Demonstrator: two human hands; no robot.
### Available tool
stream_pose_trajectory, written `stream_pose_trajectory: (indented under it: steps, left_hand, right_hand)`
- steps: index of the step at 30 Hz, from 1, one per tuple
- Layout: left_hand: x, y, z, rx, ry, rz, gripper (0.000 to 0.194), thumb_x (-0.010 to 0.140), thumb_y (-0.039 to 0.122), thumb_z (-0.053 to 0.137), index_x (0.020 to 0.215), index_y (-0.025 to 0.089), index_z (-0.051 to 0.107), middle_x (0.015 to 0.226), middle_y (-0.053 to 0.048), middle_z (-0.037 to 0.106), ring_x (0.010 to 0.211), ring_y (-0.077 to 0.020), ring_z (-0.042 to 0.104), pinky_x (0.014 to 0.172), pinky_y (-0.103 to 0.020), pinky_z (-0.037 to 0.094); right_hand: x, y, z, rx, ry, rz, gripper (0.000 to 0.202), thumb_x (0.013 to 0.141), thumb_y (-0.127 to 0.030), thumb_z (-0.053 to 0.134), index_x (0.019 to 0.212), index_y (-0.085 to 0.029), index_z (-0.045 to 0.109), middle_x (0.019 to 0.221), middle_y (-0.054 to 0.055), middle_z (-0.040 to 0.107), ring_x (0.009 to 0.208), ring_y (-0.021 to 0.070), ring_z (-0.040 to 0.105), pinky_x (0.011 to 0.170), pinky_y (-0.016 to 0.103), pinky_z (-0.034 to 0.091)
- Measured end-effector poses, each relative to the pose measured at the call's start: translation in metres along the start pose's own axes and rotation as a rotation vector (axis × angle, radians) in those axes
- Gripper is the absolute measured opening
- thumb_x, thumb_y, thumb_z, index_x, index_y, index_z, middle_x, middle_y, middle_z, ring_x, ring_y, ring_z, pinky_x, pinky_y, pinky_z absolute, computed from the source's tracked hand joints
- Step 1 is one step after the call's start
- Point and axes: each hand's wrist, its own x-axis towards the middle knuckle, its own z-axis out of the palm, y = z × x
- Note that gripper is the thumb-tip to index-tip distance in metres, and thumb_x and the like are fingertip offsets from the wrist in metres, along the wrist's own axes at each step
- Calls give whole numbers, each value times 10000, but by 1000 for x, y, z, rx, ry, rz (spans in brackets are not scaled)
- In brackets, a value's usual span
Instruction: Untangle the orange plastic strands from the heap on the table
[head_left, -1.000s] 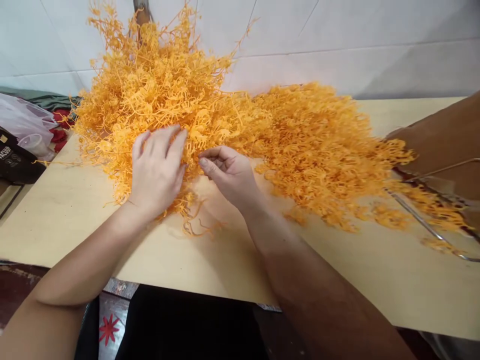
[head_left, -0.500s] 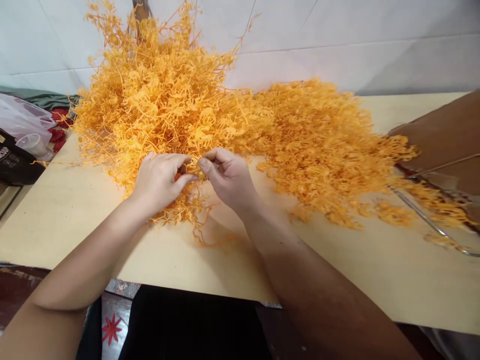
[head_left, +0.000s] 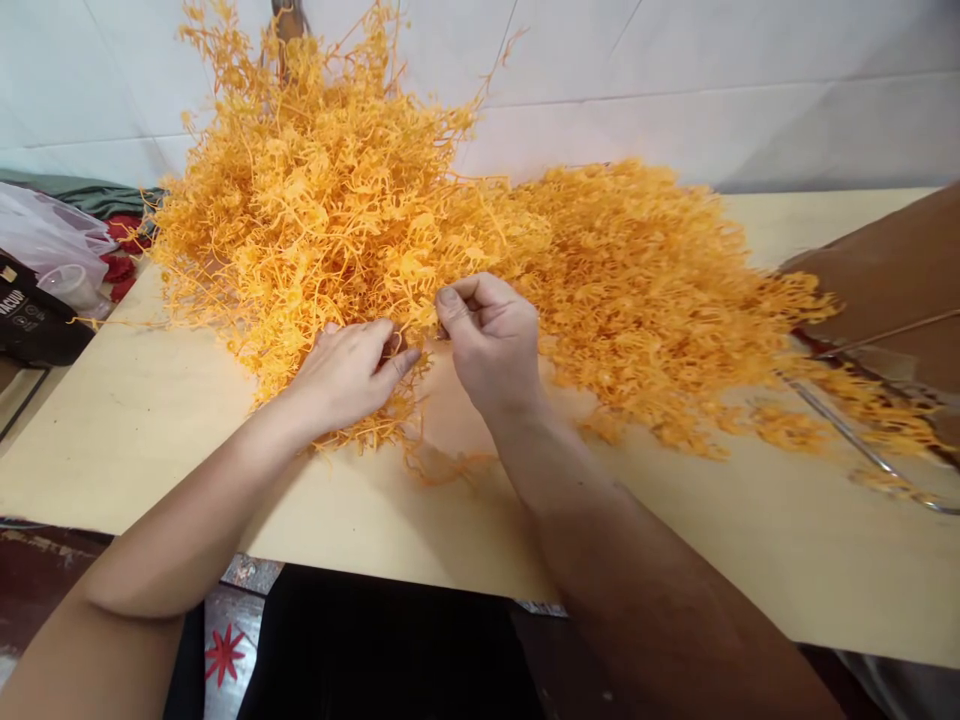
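Note:
A large, bushy heap of orange artificial foliage, made of thin curly strands, stands on the table in front of me. My left hand is at its lower front edge, fingers curled around some strands and the thumb pointing right. Just to the right, my right hand pinches with thumb and forefinger at the edge of the heap, where orange strands meet the fingertips. The exact bit in that pinch is partly hidden. Loose strands hang below my left hand onto the table.
A second pile of orange foliage spreads to the right over the pale table. At far right are a brown box and a bent metal rod. On the left stand a black box, a clear cup and a plastic bag.
My right hand has moved right and slightly up, away from the left. My left hand has shifted a little to the right and down.

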Motion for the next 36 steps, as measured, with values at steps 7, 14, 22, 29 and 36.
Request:
stream_pose_trajectory:
  steps: [7, 14, 22, 29, 36]
  left_hand:
    - [2, -7, 10, -88, 111, -44, 324, 904, 362, 274, 720, 174, 463, 713, -14, 571, 656, -136, 511, 657, -287, 373]
    - [2, -6, 12, -87, 102, -52, 353, 896, 360, 283, 689, 162, 489, 651, -16, 558, 604, -126, 494, 651, -284, 365]
    - [4, -4, 15, 64, 88, 10, 436, 901, 368, 226, 633, 164, 504, 577, -18, 514, 564, -120, 439, 654, -300, 323]
    - [5, -5, 16, 84, 58, 52, 400, 888, 356, 239, 618, 169, 468, 579, -10, 491, 558, -115, 392, 643, -304, 293]
    - [7, -8, 19, 36, 101, 76, 366, 867, 329, 270, 589, 165, 442, 551, -5, 462, 559, -114, 400, 613, -292, 278]
  right_hand:
    - [2, 4, -4, 209, -366, 177, 466, 695, -669, 538, 691, -210, 454, 611, -32, 447, 557, 81, 457, 523, 233, 419]
    - [-2, -1, -3, 268, -425, 178, 481, 567, -586, 711, 737, -199, 481, 648, -39, 472, 590, 67, 433, 518, 214, 375]
    - [1, 1, -3, 161, -202, 176, 235, 775, -316, 604, 613, -183, 498, 517, -39, 458, 483, 68, 425, 487, 230, 359]
    - [3, 4, 5, 82, -48, 231, 229, 770, -115, 512, 558, -182, 456, 448, -63, 388, 426, 51, 342, 439, 222, 260]
    - [3, 11, 19, 51, 33, 271, 219, 768, -138, 490, 567, -192, 423, 482, -56, 372, 455, 64, 344, 470, 236, 278]
